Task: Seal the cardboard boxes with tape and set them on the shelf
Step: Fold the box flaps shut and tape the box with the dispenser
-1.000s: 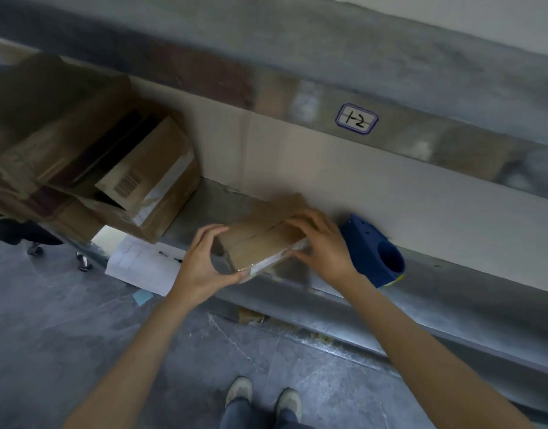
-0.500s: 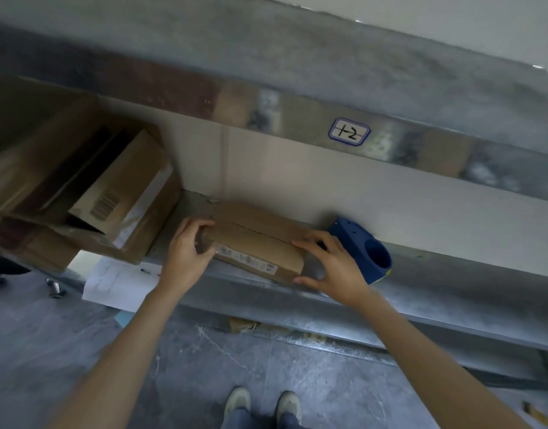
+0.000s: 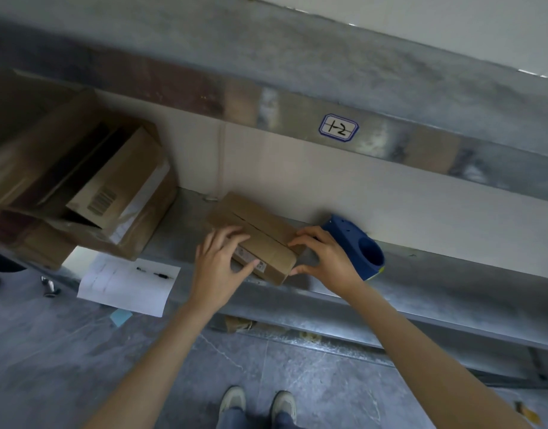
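Small cardboard box (image 3: 260,233): lying flat on the metal shelf (image 3: 437,283), flaps closed.
Left hand (image 3: 218,267): clamped on its left end, thumb on the labelled front.
Right hand (image 3: 325,258): pinching its right end.
Blue tape dispenser (image 3: 364,252): on the shelf, just behind the right hand.
Larger open cartons (image 3: 111,193): at the shelf's left.

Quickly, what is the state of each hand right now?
Left hand: holds the small cardboard box, fingers on top, thumb on its front.
Right hand: pinches the right end of the same box.
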### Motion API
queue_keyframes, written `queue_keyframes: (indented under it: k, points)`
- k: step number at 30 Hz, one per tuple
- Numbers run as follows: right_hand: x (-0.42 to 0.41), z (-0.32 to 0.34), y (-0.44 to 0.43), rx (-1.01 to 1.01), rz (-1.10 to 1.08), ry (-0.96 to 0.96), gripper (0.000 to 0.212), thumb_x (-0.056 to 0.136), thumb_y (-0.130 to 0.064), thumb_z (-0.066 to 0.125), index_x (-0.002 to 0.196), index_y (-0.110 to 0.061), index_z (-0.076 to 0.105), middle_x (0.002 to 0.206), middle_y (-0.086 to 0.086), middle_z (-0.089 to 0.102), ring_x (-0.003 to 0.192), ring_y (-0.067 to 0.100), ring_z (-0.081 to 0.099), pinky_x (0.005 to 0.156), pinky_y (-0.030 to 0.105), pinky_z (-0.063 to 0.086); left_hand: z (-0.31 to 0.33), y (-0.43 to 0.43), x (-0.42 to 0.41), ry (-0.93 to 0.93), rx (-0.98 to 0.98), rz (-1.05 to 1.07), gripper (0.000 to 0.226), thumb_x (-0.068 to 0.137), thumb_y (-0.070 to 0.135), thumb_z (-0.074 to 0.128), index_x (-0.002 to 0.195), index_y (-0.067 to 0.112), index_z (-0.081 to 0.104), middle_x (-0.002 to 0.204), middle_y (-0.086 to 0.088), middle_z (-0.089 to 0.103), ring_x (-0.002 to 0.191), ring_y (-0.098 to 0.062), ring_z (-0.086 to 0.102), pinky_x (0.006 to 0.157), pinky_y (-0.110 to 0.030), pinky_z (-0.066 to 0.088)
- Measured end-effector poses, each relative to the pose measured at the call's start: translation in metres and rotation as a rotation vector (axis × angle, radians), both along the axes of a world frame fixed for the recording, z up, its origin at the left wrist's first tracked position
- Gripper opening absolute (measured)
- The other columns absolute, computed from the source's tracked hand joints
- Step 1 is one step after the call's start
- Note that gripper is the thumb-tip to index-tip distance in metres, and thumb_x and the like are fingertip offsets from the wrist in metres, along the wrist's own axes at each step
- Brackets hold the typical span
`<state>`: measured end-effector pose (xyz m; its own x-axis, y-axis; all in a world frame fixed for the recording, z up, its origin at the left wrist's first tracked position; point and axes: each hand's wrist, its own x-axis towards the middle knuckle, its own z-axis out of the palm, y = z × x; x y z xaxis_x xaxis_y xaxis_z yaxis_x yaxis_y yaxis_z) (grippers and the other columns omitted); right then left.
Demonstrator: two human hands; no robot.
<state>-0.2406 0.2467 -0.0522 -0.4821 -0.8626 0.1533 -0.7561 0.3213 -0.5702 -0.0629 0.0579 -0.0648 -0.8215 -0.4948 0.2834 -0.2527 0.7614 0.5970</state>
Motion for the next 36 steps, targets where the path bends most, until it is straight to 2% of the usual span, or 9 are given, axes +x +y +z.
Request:
queue_keyframes:
  k: [10, 13, 15, 18, 22, 26, 29, 33, 36]
  points:
    - [-0.001, 0.005, 0.009, 0.044, 0.064, 0.117, 0.046, 0.084, -0.041, 0.073, 0.127, -0.027, 0.061, 0.129, -0.006, 0.053, 0.116, 0.015, 0.052, 0.084, 0.038, 0.054, -0.002, 0.027, 0.001, -0.067, -0.032, 0.027, 0.056, 0.082, 0.054, 0.067, 0.128, 0.022, 0.062, 0.14, 0.002, 0.053, 0.139, -0.023, 0.039, 0.1, -0.051, 0.042]
    - [-0.01, 0.015, 0.021, 0.045, 0.02, 0.228, 0.045, 0.091, -0.044, 0.063, 0.131, -0.024, 0.058, 0.126, -0.003, 0.056, 0.111, 0.019, 0.054, 0.076, 0.038, 0.055, 0.001, 0.029, 0.004, -0.102, -0.084, 0.065, 0.061, 0.087, 0.061, 0.053, 0.133, 0.021, 0.059, 0.145, 0.001, 0.049, 0.139, -0.023, 0.039, 0.103, -0.052, 0.042]
    - [-0.021, 0.02, 0.034, 0.074, -0.066, 0.237, 0.043, 0.095, -0.041, 0.057, 0.135, -0.024, 0.056, 0.128, 0.0, 0.055, 0.114, 0.023, 0.052, 0.08, 0.041, 0.053, 0.003, 0.031, 0.005, -0.145, -0.113, 0.108, 0.068, 0.089, 0.063, 0.042, 0.139, 0.02, 0.054, 0.153, -0.001, 0.042, 0.139, -0.023, 0.04, 0.106, -0.049, 0.04]
    - [-0.042, 0.018, 0.055, 0.189, -0.168, 0.242, 0.047, 0.099, -0.034, 0.055, 0.145, -0.022, 0.047, 0.131, 0.008, 0.052, 0.117, 0.03, 0.047, 0.092, 0.041, 0.046, 0.005, 0.037, 0.008, -0.217, -0.17, 0.193, 0.075, 0.09, 0.065, 0.038, 0.147, 0.018, 0.046, 0.16, -0.004, 0.033, 0.14, -0.025, 0.04, 0.107, -0.044, 0.037]
    - [-0.056, 0.014, 0.074, 0.382, -0.206, 0.245, 0.058, 0.102, -0.043, 0.046, 0.155, -0.03, 0.025, 0.135, 0.01, 0.044, 0.117, 0.03, 0.044, 0.086, 0.04, 0.047, 0.008, 0.047, 0.009, -0.277, -0.205, 0.279, 0.082, 0.089, 0.067, 0.028, 0.15, 0.014, 0.042, 0.156, -0.008, 0.039, 0.139, -0.029, 0.042, 0.105, -0.045, 0.039]
    - [-0.063, 0.006, 0.081, 0.481, -0.118, 0.078, 0.067, 0.101, -0.05, 0.041, 0.153, -0.047, -0.001, 0.141, 0.013, 0.044, 0.121, 0.033, 0.049, 0.093, 0.041, 0.048, 0.008, 0.058, 0.011, -0.315, -0.238, 0.351, 0.074, 0.092, 0.058, 0.054, 0.149, 0.012, 0.042, 0.153, -0.01, 0.044, 0.141, -0.029, 0.04, 0.106, -0.046, 0.038]
    - [-0.067, -0.003, 0.08, 0.461, -0.01, -0.011, 0.072, 0.101, -0.047, 0.043, 0.143, -0.059, -0.015, 0.135, 0.014, 0.055, 0.098, 0.03, 0.062, 0.081, 0.041, 0.053, 0.01, 0.068, 0.015, -0.327, -0.229, 0.396, 0.074, 0.087, 0.049, 0.069, 0.147, 0.012, 0.045, 0.152, -0.011, 0.045, 0.142, -0.03, 0.039, 0.107, -0.048, 0.037]
    - [-0.073, -0.005, 0.078, 0.467, 0.062, -0.057, 0.072, 0.102, -0.036, 0.048, 0.148, -0.051, -0.006, 0.103, 0.021, 0.067, 0.063, 0.03, 0.058, 0.051, 0.035, 0.041, 0.012, 0.079, 0.024, -0.363, -0.209, 0.441, 0.075, 0.088, 0.046, 0.068, 0.15, 0.013, 0.04, 0.158, -0.009, 0.036, 0.146, -0.029, 0.032, 0.112, -0.049, 0.032]
    - [-0.083, -0.002, 0.075, 0.442, 0.099, -0.171, 0.076, 0.099, -0.029, 0.056, 0.149, -0.05, 0.004, 0.124, 0.019, 0.061, 0.084, 0.034, 0.064, 0.07, 0.04, 0.05, 0.014, 0.084, 0.031, -0.378, -0.19, 0.459, 0.073, 0.088, 0.041, 0.07, 0.149, 0.012, 0.042, 0.158, -0.01, 0.036, 0.147, -0.03, 0.031, 0.112, -0.05, 0.032]
